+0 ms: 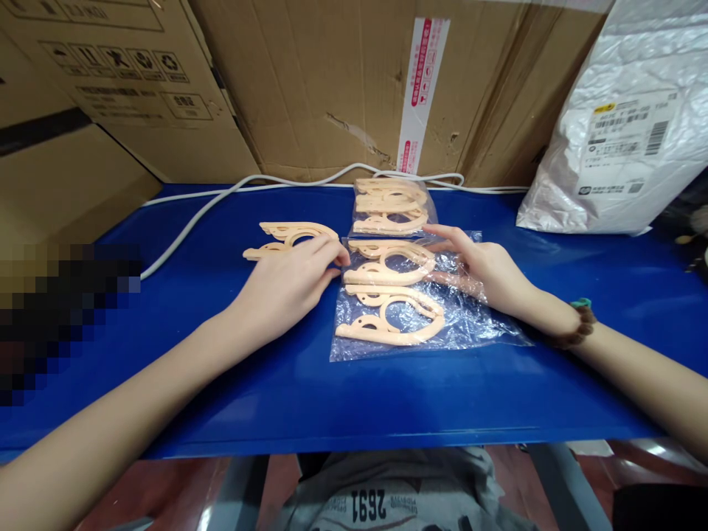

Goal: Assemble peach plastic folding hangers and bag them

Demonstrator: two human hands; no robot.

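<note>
Peach-coloured folding hangers [390, 338] lie flat in a clear plastic bag [476, 335] on the table. At the bag's left edge, my left hand [290, 276] has its fingers curled close together; whether they pinch the film cannot be seen. Beneath and behind that hand lies a loose folding hanger [302, 227], partly hidden. My right hand [481, 269] reaches in from the right with fingers apart, the index stretched over the bag's top edge. Its lower fingers show through the film beside the hangers' curved ends. Just behind, a second bagged set of hangers [390, 205] touches the first bag.
The blue table [354, 409] is bounded at the back by a large cardboard box [310, 88]. More cartons [127, 81] stand at the left. A white cable [191, 251] runs along the back. A white shipping bag [558, 173] leans at the back right.
</note>
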